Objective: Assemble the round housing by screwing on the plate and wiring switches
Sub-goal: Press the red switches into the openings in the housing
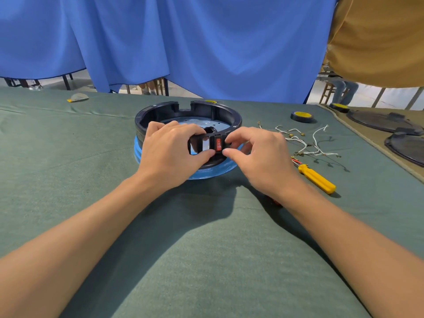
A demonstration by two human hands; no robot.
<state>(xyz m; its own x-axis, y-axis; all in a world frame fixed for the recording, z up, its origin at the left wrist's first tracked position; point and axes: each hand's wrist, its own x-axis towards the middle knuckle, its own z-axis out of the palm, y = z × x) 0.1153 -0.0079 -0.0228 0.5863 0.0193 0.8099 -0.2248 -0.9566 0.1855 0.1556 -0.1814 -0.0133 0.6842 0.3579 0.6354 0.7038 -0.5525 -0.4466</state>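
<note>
A round black housing (160, 111) stands on a blue base (220, 169) on the green table cloth, with a silvery metal plate (197, 122) inside it. A red rocker switch (218, 143) sits in a slot in the near wall. My left hand (171, 149) grips the near wall, fingers over the rim and thumb below the switch. My right hand (257, 152) pinches the switch from the right between thumb and fingertips. An empty slot shows left of the switch.
White wires with terminals (305, 143) lie right of the housing. A yellow-handled screwdriver (317, 179) lies near my right wrist. A tape roll (301, 116) sits behind the wires. Dark round lids (385, 121) rest at the far right. A person in a tan shirt (378, 37) stands there.
</note>
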